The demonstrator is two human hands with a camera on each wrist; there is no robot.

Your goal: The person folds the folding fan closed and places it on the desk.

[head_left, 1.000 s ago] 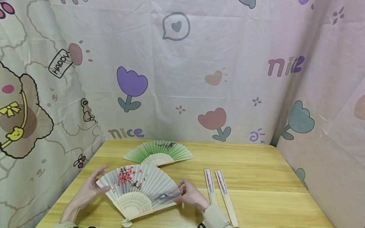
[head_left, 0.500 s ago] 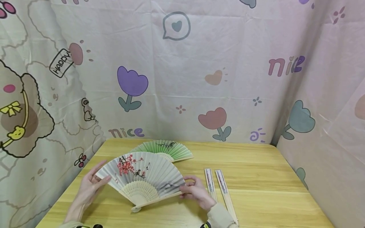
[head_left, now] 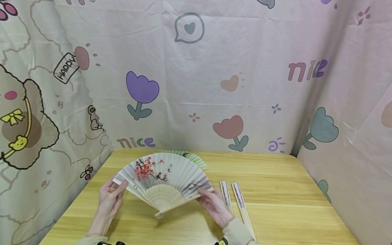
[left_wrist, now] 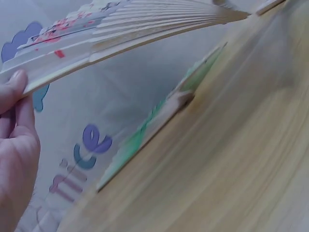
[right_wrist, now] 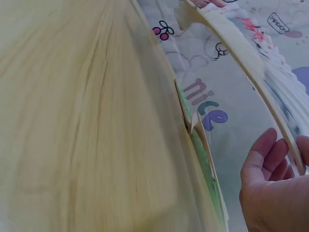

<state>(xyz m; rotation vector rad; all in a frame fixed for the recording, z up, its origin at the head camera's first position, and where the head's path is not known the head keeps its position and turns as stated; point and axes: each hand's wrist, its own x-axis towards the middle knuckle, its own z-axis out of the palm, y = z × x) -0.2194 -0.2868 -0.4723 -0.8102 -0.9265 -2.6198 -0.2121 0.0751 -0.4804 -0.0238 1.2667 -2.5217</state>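
Note:
A spread white folding fan [head_left: 180, 173] with red blossoms and pale slatted ribs is held up off the table, its pivot end pointing down toward the front. My left hand [head_left: 110, 197] pinches its left outer edge between thumb and fingers. At the opposite edge, my right hand [head_left: 215, 206] grips the outer rib, thumb on the front face. Both wrist views show a gap between this fan and the tabletop. Behind it lies a spread green folding fan [head_left: 197, 160], mostly hidden in the head view; the left wrist view shows this green fan [left_wrist: 145, 128] flat on the wood.
Two folded fans [head_left: 226, 195] lie side by side on the right of the wooden table [head_left: 284, 204], close to my right hand and sleeve. A printed cloth [head_left: 190, 68] hangs behind the table and along both sides.
Both hands have raised the white fan from near the table front, moving it up and to the right. It now covers more of the green fan. My left hand has closed onto its edge.

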